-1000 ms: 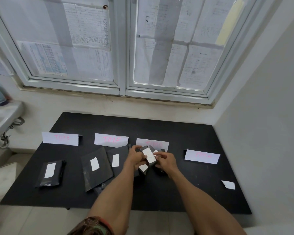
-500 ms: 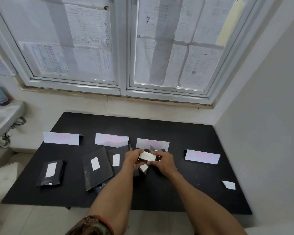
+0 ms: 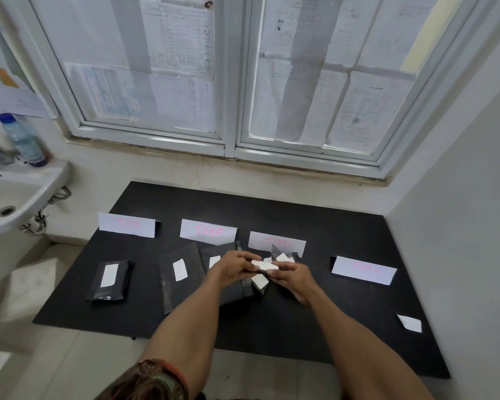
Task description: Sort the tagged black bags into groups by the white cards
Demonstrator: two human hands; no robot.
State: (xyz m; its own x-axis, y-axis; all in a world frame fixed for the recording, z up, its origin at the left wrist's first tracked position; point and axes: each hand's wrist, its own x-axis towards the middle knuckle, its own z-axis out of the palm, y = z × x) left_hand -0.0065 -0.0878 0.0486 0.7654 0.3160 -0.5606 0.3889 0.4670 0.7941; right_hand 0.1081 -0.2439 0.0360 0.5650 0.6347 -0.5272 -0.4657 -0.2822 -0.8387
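- Tagged black bag (image 3: 264, 266) is held over the pile of bags (image 3: 283, 257), at 6 o'clock of the third white card (image 3: 276, 242), mid-desk (image 3: 358, 327).
- Left hand (image 3: 231, 269) and right hand (image 3: 295, 277) each pinch one end.
- Tilt the tag toward the eyes and read it fully, then match a card before releasing.

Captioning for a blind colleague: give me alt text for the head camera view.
The left hand and right hand hold a tagged black bag over a black table, by the third of four white cards. More tagged bags lie before the first two cards; a loose white tag lies far right.
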